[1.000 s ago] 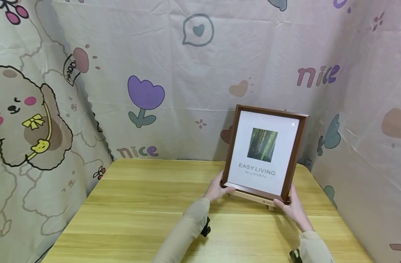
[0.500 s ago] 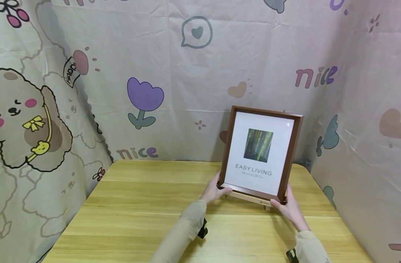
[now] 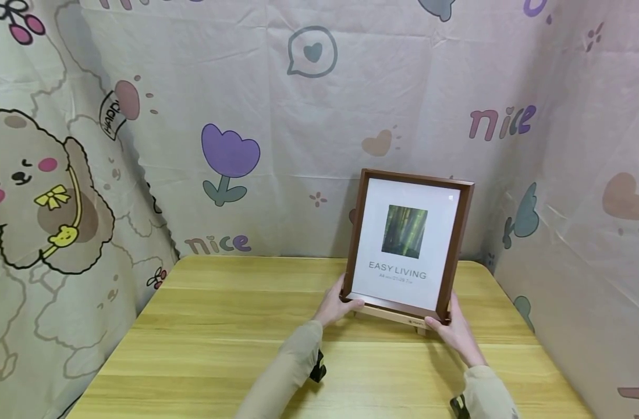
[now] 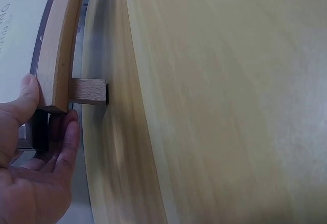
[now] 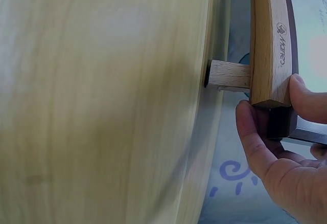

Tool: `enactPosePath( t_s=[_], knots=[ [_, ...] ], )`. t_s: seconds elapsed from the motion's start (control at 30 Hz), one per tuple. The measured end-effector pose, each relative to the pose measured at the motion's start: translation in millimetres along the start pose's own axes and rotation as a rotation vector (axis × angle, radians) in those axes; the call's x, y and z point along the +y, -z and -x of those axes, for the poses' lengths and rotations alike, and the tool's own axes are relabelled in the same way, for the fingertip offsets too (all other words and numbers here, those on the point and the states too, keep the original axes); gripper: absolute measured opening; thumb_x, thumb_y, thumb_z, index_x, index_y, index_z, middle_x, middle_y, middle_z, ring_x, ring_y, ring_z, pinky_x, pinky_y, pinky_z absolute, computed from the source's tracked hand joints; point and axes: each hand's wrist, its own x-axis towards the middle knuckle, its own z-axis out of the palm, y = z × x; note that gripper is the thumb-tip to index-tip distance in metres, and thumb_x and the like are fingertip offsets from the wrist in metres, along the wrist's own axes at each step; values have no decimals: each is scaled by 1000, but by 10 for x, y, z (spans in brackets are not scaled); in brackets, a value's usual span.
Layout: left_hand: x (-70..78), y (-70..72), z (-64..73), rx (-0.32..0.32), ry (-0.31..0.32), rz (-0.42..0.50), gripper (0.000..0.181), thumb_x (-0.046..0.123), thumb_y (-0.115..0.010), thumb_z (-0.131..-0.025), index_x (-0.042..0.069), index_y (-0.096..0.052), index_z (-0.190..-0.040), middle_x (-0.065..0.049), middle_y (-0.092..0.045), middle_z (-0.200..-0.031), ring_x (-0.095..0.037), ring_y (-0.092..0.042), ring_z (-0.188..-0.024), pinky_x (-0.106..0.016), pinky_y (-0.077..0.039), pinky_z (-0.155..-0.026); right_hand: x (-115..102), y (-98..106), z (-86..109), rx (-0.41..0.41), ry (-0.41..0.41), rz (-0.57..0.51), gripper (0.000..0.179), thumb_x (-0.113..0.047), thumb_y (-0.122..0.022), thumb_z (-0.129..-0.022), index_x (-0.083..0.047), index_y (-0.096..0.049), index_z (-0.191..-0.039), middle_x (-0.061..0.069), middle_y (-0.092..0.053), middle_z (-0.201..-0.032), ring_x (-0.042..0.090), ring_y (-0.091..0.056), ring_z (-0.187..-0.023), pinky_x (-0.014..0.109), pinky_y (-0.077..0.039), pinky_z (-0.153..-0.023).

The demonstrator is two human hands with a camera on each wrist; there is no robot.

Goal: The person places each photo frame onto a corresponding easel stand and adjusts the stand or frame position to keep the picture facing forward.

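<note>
A brown picture frame with a bamboo picture and the words EASY LIVING leans back on a small wooden easel at the right of the table. My left hand grips the frame's lower left corner, thumb on the front and fingers round behind. At the lower right corner, my right hand holds it the same way. Both wrist views show the easel's ledge under the frame's bottom edge, with the thumbs beside it. One easel foot points toward the tabletop in the right wrist view.
The wood-grain table stretches out to the left and in front. Behind it hangs a printed cloth with a tulip and hearts. More cloth closes in the left and right sides.
The picture frame and easel have shifted a little to the left together, both hands moving along with them. The grip at both lower corners stays the same.
</note>
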Motion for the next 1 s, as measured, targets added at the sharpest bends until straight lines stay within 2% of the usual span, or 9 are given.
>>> enactPosePath(
  t_s=[0.17, 0.43, 0.7, 0.8, 1.0],
  knots=[
    [-42, 30, 17, 2, -12, -24, 89, 22, -79, -88, 1, -27, -157, -26, -57, -141, -40, -58, -127, -55, -44, -113, -10, -31, -18, 1, 12, 4, 101, -14, -70, -95, -10, 5, -162, 41, -41, -147, 54, -53, -126, 61, -43, -106],
    [-47, 75, 65, 19, -31, -44, 86, 22, -79, -88, 1, -30, -156, -26, -60, -136, -38, -62, -121, -54, -48, -107, -25, -79, -27, 1, 31, -4, 98, -9, -67, -95, -9, 4, -162, 41, -38, -149, 55, -50, -130, 63, -41, -111],
    [-31, 120, 139, 24, -10, -33, 87, 22, -77, -90, 0, -26, -157, -27, -59, -137, -41, -61, -122, -56, -48, -108, -70, -119, -28, -7, 14, -2, 100, -11, -69, -94, -11, 4, -162, 39, -38, -151, 53, -54, -125, 61, -44, -107],
    [-50, 142, 148, 24, -2, -23, 87, 23, -77, -90, 2, -26, -158, -26, -60, -137, -41, -60, -124, -57, -47, -109, -81, -135, -33, -4, 20, 1, 99, -11, -69, -94, -10, 3, -162, 39, -39, -150, 54, -54, -127, 63, -42, -109],
    [-53, 188, 174, 27, 27, -22, 89, 25, -78, -89, 4, -26, -158, -26, -59, -138, -42, -58, -127, -58, -45, -111, -96, -165, -43, 1, 48, 11, 100, -13, -71, -93, -10, 2, -162, 40, -48, -143, 50, -59, -120, 60, -45, -104]
  ],
)
